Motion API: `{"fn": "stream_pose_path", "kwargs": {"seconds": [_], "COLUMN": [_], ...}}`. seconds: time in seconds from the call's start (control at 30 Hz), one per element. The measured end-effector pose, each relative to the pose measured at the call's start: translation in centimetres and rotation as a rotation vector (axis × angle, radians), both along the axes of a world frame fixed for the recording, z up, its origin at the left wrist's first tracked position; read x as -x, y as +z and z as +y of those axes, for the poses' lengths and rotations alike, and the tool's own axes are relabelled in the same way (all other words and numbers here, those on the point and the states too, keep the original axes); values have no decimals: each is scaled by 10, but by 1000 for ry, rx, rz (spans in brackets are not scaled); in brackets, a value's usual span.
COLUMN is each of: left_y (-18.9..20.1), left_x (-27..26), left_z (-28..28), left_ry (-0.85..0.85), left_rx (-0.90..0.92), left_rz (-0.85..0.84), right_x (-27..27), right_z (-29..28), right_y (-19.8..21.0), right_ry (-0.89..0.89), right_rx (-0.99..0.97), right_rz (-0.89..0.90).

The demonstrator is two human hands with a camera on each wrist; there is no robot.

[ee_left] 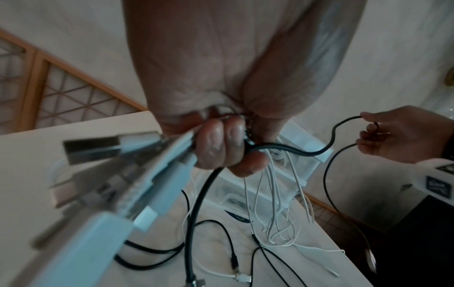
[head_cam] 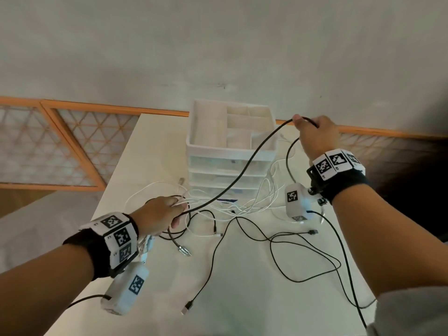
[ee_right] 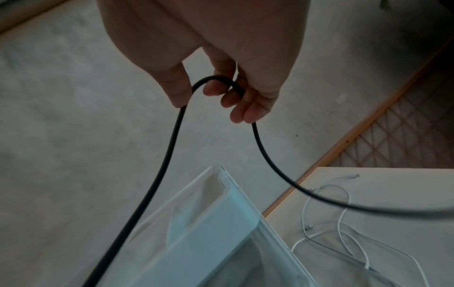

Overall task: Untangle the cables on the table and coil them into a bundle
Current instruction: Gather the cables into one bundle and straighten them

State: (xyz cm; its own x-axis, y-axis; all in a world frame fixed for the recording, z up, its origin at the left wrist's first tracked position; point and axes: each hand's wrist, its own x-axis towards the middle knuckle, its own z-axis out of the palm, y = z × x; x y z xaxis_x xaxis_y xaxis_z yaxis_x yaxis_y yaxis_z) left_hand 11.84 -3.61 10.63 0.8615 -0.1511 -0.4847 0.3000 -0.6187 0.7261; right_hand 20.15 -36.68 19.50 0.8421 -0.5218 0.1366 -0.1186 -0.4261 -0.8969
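Observation:
My left hand (head_cam: 164, 214) (ee_left: 221, 147) hovers low over the table's left side and grips a bunch of black and white cables. A thick black cable (head_cam: 242, 173) (ee_right: 167, 155) runs from that fist up to my right hand (head_cam: 312, 134) (ee_right: 221, 85), raised by the drawer unit's top right corner. The right hand's fingers curl round the cable's bend (ee_left: 343, 126); its other run hangs down toward the table. White cables (head_cam: 254, 202) (ee_left: 277, 203) lie tangled at the drawer unit's foot. Thin black cables (head_cam: 291, 251) loop across the near table.
A white plastic drawer unit (head_cam: 230, 151) (ee_right: 221, 223) with an open compartment tray on top stands at the table's middle back. The white table (head_cam: 242, 299) ends close on the left and right. An orange-framed lattice panel (head_cam: 60, 141) lies on the floor to the left.

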Motion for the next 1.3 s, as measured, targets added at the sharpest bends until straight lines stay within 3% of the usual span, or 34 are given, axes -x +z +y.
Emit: {"fn": "stream_pose_path", "kwargs": {"seconds": [0.2,0.33,0.4,0.43,0.5,0.57,0.6,0.7,0.9,1.07,1.2,1.3], "left_y": [7,18,23,26,30,35,37,41,31,25,35,48], "left_x": [1,-4,-7,-8,-10,-11,-11,-8,-2,3,10,14], "left_z": [-2,-6,-11,-14,-24,-34,-38,-45,-36,-35,-40,-42], "left_ry": [58,38,33,28,15,-2,-8,-14,-120,9,-203,-343], "left_rx": [80,142,182,212,269,305,322,381,281,475,298,107], "left_rz": [64,95,105,108,113,103,98,99,-50,-19,-105,-216], "right_x": [-24,-2,22,37,73,99,105,101,93,93,96,93], "right_z": [-19,-30,-15,0,44,83,95,105,89,92,105,105], "right_y": [5,-27,-40,-45,-51,-63,-71,-78,-63,-64,-58,-72], "right_ry": [-38,82,88,146,485,801,851,785,650,611,780,927], "right_rx": [-74,290,379,363,331,433,507,557,309,296,269,495], "right_rz": [-105,288,215,102,-73,-68,-51,-99,29,139,161,300]}}
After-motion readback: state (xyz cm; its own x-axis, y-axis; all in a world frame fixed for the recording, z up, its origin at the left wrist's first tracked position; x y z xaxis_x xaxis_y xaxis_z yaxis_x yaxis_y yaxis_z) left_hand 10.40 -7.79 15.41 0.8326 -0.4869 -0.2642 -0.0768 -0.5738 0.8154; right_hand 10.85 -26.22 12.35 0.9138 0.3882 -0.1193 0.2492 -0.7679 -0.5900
